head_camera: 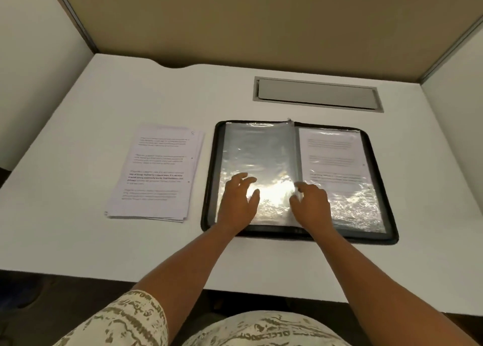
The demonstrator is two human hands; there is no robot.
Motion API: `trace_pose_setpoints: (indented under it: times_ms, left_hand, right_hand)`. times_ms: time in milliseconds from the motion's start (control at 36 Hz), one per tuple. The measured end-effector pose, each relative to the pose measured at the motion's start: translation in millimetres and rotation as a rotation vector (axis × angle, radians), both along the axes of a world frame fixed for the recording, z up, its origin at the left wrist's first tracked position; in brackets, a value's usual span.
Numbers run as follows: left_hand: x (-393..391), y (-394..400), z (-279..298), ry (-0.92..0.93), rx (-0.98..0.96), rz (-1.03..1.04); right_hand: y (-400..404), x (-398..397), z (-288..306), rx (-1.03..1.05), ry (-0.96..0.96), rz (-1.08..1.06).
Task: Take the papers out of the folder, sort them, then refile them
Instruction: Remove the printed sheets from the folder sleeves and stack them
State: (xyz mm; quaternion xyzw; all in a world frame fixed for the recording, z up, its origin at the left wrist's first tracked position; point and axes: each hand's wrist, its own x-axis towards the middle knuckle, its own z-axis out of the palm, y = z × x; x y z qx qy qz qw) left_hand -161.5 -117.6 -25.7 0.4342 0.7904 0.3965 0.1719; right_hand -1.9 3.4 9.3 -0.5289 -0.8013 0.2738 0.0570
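A black zip folder (209,178) lies open on the white desk (78,241), showing clear plastic sleeves. The left sleeve (258,149) looks empty and shiny. In the right sleeve sits a printed sheet (334,157). My left hand (239,201) rests flat on the lower part of the left sleeve, fingers spread. At the folder's spine, my right hand (311,204) has its fingers curled at the lower edge of a sleeve, apparently pinching it. A stack of printed papers (156,173) lies on the desk to the left of the folder.
A grey cable hatch (316,94) is set into the desk behind the folder. Beige partition walls (261,26) close off the back and both sides. The desk's near edge runs just in front of my body.
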Motion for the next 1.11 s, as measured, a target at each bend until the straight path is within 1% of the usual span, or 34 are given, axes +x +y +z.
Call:
trace_pose_setpoints:
  times_ms: [83,167,250,333,444,528,583,667,722,806,861,917,1000,1056,1111]
  left_hand:
    - [24,11,0,-0.016,-0.063,-0.143]
    - [45,19,4,-0.009,-0.093,-0.261]
    - [57,27,5,0.015,-0.120,-0.337]
    - [64,35,-2,0.087,-0.154,-0.348]
    - [64,46,-16,0.270,-0.164,-0.315]
    - [67,50,-16,0.316,-0.101,-0.288]
    - [68,50,-18,0.353,-0.079,-0.266]
    - [67,54,-27,0.365,-0.121,-0.226]
    - [68,59,-26,0.305,-0.132,-0.175]
    - [75,66,-11,0.155,-0.077,-0.089]
    - [79,73,2,0.043,-0.078,-0.065]
    - [81,81,15,-0.113,-0.107,-0.035]
    - [84,94,32,-0.376,-0.166,0.018]
    - [82,100,35,-0.486,-0.186,0.057]
    - [77,102,35,-0.542,-0.169,0.105]
  right_hand:
    - [12,33,-2,0.015,-0.148,-0.097]
    - [19,68,-9,-0.078,-0.278,-0.233]
    - [25,98,-22,-0.124,-0.332,-0.357]
    - [31,120,-31,-0.127,-0.354,-0.422]
    - [37,134,-41,-0.155,-0.388,-0.407]
    - [40,134,-44,-0.150,-0.375,-0.362]
    - [41,132,-45,-0.118,-0.334,-0.309]
    - [40,128,-45,-0.015,-0.202,-0.241]
    - [38,124,-43,0.053,-0.050,-0.194]
    - [35,112,-37,0.034,0.148,-0.109]
    - [34,104,-33,0.053,0.192,-0.075]
    - [32,97,-31,0.109,0.193,0.000]
    - [21,87,-29,0.178,0.220,0.227]
    - [10,80,-20,0.167,0.272,0.365]
    - [0,74,-8,0.140,0.362,0.443]
